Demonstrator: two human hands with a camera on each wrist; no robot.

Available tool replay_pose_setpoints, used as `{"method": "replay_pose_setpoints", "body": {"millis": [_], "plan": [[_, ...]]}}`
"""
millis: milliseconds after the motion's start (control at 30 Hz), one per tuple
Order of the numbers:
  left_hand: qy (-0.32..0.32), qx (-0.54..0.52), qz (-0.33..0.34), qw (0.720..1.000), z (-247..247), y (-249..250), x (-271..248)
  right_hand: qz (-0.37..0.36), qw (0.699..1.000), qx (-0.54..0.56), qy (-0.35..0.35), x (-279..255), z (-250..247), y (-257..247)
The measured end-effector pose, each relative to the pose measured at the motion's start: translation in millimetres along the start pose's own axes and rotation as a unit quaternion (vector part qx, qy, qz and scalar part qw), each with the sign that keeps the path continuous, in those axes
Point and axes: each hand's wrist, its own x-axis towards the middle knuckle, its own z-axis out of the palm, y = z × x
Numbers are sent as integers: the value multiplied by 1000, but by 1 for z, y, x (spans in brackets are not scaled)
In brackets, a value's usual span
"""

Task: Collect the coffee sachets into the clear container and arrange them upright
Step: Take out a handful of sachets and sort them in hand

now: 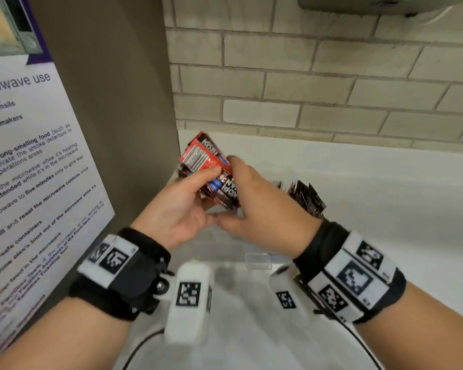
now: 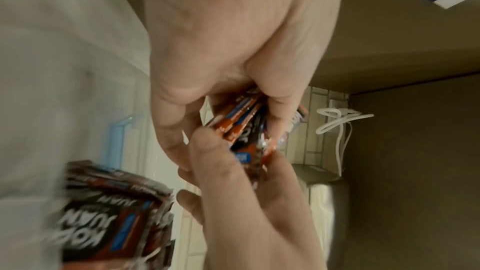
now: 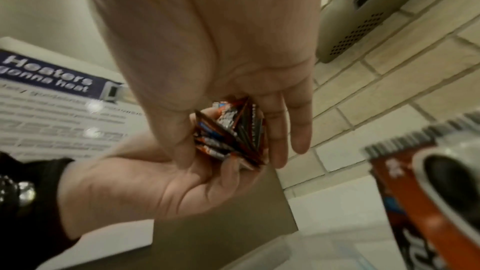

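Note:
Both hands hold one bundle of red-and-black coffee sachets above the near-left part of the clear container. My left hand grips the bundle from the left, with the thumb across the barcode side. My right hand clasps it from the right. In the left wrist view the bundle sits between the fingers of both hands. The right wrist view shows the sachets' edges fanned out between the two palms. More sachets stand behind my right wrist and appear large in the left wrist view.
A brown side panel carrying a microwave-use poster stands close on the left. A brick wall closes off the back of the white counter. A wall-mounted unit hangs at the top right. A white cable hangs on the wall.

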Motion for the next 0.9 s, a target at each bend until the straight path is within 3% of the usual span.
{"method": "replay_pose_setpoints", "body": {"millis": [167, 333, 500, 700, 800, 900], "plan": [[32, -33, -15, 999, 1, -26, -18, -8, 992, -123, -8, -12, 32, -21], [51, -76, 16, 996, 1, -31, -25, -12, 997, -71, -34, -17, 45, -30], [43, -142, 8, 989, 6, -32, -29, -14, 993, -116, -27, -23, 43, -27], [78, -163, -14, 983, -12, -35, -24, -67, 998, 9, -12, -26, 45, -26], [97, -172, 5, 980, -15, -34, -25, -73, 994, 80, 5, -30, 46, -26], [110, -190, 14, 976, -16, -33, -27, -76, 994, 80, 13, -32, 50, -23]]}}
